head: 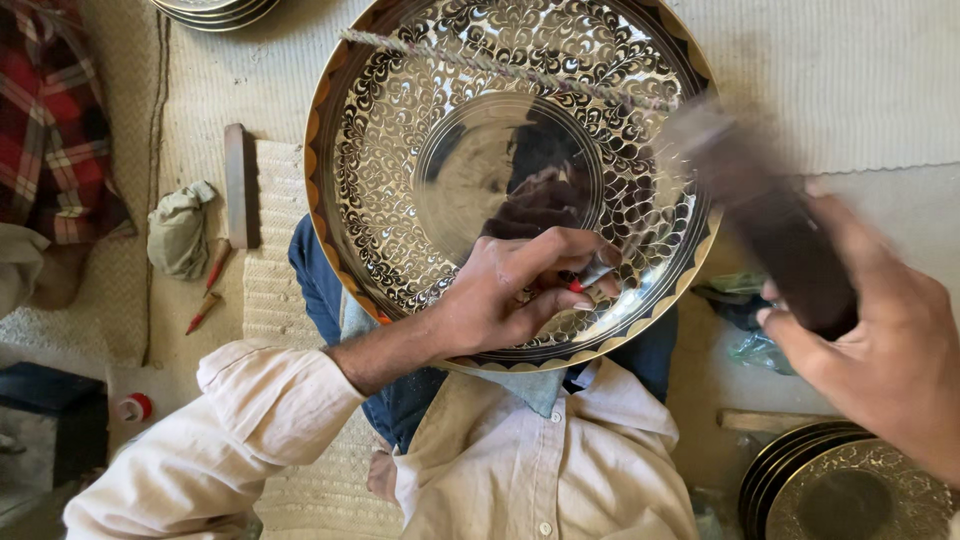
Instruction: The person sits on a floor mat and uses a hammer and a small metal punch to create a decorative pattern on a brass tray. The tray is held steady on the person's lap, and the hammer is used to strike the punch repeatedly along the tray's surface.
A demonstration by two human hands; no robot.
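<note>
A large round engraved brass tray (400,130) with black leaf patterns and a shiny plain centre rests tilted on my lap. My left hand (510,295) lies on its lower right part and pinches a small red-tipped chisel (585,280) against the metal. My right hand (885,345) is raised to the right of the tray and grips a dark wooden mallet (760,210), which is blurred by motion above the tray's right rim. A twisted cord (500,65) stretches across the tray's upper part.
A stack of similar engraved plates (850,490) sits at the lower right; more plates (215,12) lie at the top left. A wooden block (236,185), a crumpled cloth (180,228) and two red-tipped tools (210,290) lie on the woven mat at left, beside a plaid cloth (50,120).
</note>
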